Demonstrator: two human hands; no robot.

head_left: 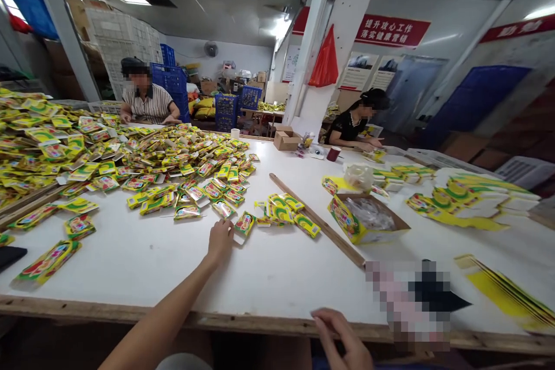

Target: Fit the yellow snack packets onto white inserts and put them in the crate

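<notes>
Out over the white table (156, 269), my left hand (220, 241) has its fingers curled at the left edge of a small yellow-and-green printed box (244, 226), which has a pale flap at its near end. My fingertips are partly hidden there. To the right of that box lies a small cluster of similar boxes (281, 209). My right hand (340, 338) is at the table's near edge with thumb and fingers apart, holding nothing. A large heap of the same small boxes (143, 153) spreads over the left side.
A wooden strip (318, 221) crosses the table slantwise. Beyond it stand a larger printed carton (368, 219) with clear plastic bags and stacks of flat cartons (468, 196). Folded yellow cartons (507, 289) lie at near right. Two people (150, 101) sit across the table.
</notes>
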